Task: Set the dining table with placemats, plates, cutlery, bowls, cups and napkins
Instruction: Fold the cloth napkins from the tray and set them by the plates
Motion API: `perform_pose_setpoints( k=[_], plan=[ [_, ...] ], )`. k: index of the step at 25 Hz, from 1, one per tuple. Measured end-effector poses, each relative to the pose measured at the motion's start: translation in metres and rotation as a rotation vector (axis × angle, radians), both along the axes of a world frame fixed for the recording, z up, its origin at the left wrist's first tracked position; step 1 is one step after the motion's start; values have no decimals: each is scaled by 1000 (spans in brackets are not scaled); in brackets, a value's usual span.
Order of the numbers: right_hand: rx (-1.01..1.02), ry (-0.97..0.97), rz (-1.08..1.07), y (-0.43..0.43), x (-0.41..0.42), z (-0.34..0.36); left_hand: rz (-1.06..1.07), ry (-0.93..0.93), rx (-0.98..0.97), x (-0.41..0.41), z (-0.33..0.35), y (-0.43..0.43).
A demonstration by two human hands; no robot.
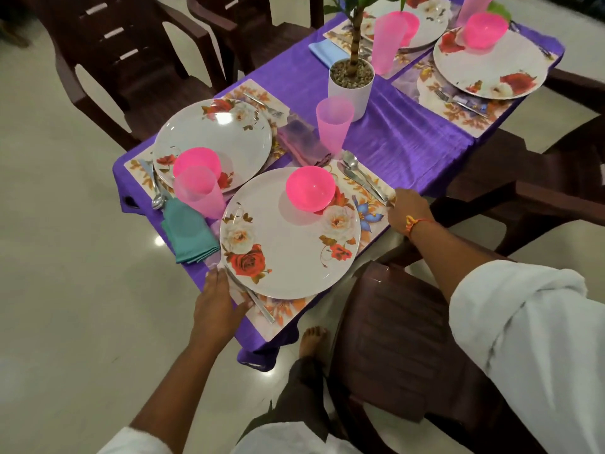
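The nearest setting has a floral placemat (371, 221) carrying a white rose-patterned plate (288, 253) with a pink bowl (309, 189) on it. A spoon (352, 159) and knife (364, 183) lie on the mat's right side, and a fork (258, 304) lies on its left side. My left hand (217, 299) rests with straight fingers at the mat's left edge, thumb on the mat beside the fork. My right hand (406, 208) grips the mat's right edge near the knife handle, its fingertips hidden. A pink cup (334, 124) and a folded purple-pink napkin (302, 140) sit beyond.
A second setting to the left has a plate (212, 132), a pink bowl, a cup (198, 190) and a teal napkin (188, 232). Two more settings lie at the far end (487, 67). A potted plant (350, 90) stands mid-table. Brown chairs (393, 339) surround the purple-clothed table.
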State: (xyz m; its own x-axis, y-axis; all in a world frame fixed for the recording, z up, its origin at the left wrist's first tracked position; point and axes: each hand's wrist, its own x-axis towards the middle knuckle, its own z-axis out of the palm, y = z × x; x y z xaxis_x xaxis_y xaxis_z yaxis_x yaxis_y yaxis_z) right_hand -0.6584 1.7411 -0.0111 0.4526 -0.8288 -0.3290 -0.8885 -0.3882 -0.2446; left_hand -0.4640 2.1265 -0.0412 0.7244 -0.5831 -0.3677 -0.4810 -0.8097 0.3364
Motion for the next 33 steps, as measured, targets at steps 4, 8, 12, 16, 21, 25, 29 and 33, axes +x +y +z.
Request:
perform_pose_setpoints(
  k=[4,8,12,16,21,25,29,33],
  plan=[
    [-69,78,-10,-11,0,-6,-12,-14,22,0,3,-3],
    [61,-93,-175,-21,-2,-12,-24,-23,22,0,7,-6],
    [129,-66,-239,-30,-5,-13,-20,-24,25,1,8,-8],
    [42,-13,-184,-30,1,-15,-27,-32,37,2,6,-8],
    [-60,82,-110,-31,0,-12,-21,-39,47,1,6,-9],
    [-15,131,-65,-42,1,-8,-11,-32,54,0,7,-11],
    [35,111,-78,-48,1,-9,-3,-31,56,0,7,-12],
    [31,108,-70,-52,4,-7,-15,-35,49,0,8,-10]
  ],
)
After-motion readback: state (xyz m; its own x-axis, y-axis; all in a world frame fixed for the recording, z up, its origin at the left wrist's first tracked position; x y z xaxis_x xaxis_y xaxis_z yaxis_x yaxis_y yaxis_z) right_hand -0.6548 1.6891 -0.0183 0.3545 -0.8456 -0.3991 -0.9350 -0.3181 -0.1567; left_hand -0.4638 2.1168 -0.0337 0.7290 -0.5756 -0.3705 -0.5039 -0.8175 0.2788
